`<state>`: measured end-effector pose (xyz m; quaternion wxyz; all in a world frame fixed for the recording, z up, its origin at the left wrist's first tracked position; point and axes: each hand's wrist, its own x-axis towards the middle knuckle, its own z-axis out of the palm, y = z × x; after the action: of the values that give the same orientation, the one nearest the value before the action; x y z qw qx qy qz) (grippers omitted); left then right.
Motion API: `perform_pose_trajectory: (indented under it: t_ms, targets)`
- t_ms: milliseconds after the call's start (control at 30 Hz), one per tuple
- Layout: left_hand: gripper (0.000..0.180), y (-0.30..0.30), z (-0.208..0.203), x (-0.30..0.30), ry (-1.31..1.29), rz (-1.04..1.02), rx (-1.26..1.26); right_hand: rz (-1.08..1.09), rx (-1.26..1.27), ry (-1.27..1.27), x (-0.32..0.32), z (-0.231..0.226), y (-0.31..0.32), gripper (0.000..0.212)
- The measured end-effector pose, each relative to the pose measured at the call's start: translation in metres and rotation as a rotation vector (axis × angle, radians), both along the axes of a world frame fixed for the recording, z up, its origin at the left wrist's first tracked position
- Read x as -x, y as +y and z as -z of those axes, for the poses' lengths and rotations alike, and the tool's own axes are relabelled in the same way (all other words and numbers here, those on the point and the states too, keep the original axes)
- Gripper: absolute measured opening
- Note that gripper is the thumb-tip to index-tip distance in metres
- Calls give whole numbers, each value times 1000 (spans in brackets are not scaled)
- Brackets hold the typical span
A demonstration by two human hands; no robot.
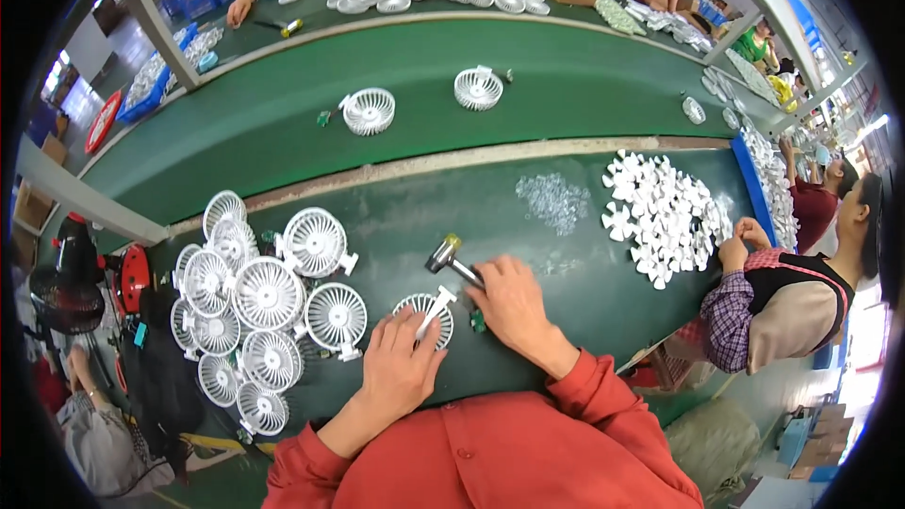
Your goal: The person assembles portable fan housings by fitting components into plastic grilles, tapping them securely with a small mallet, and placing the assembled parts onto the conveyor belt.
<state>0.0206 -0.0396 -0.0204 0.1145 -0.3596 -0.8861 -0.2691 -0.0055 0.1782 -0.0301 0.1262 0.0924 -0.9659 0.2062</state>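
Note:
A white round fan housing (445,328) with a ribbed grille lies on the green bench right in front of me. My left hand (401,363) holds it down, fingers bent over its near left side. A white T-shaped part (436,309) stands out from under those fingers, across the grille. Just to the right, my right hand (514,306) is closed round the handle of a small hammer (449,254). The hammer's head, dark with a yellow face, points away to the left, beyond the housing. A small green circuit board (478,321) rests between the housing and my right wrist.
Several white fan housings (269,293) are piled at left. Small clear parts (554,203) and white fan blades (660,217) lie at right. Beyond, a green conveyor belt (283,137) carries more housings. A co-worker (792,297) sits at the right end; others work across the belt.

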Motion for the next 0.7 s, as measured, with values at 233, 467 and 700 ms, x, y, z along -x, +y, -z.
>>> perform_pose_trajectory:
  t_ms: [233,467,700]
  targets:
    - [43,-3,4,-1,-54,-5,-13,137,388,-137,-10,-12,13,15]
    - [42,0,4,1,10,9,-12,-166,366,-67,-46,-43,-2,15]
    - [39,-1,5,1,11,19,26,233,645,-348,-28,-27,25,23]
